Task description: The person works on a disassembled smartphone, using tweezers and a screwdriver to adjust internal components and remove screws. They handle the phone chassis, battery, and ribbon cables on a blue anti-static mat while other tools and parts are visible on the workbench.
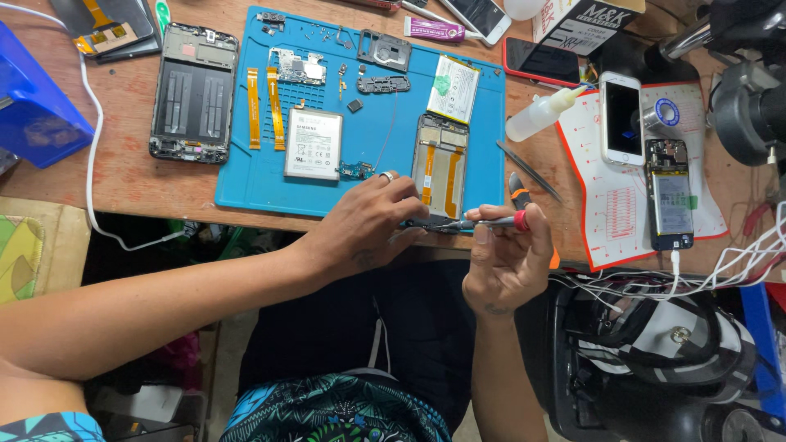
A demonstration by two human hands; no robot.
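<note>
My left hand (372, 223), with a ring on one finger, presses on the near end of an opened phone frame (440, 164) that lies on a blue work mat (385, 139). Two orange flex cables run along the inside of the frame. My right hand (508, 258) grips a small screwdriver (491, 222) with a red cap, held level, its tip pointing left at the frame's near edge. On the mat to the left lie a white battery (312, 144), two loose orange flex cables (264, 115) and a small circuit board (296, 67).
A second battery (453, 88) sits at the mat's far right. Another stripped phone frame (194, 92) lies left of the mat. Right of the mat: tweezers (529, 171), a squeeze bottle (544, 113), a white phone (621, 118), an opened phone (671, 196) on a paper sheet, white cables.
</note>
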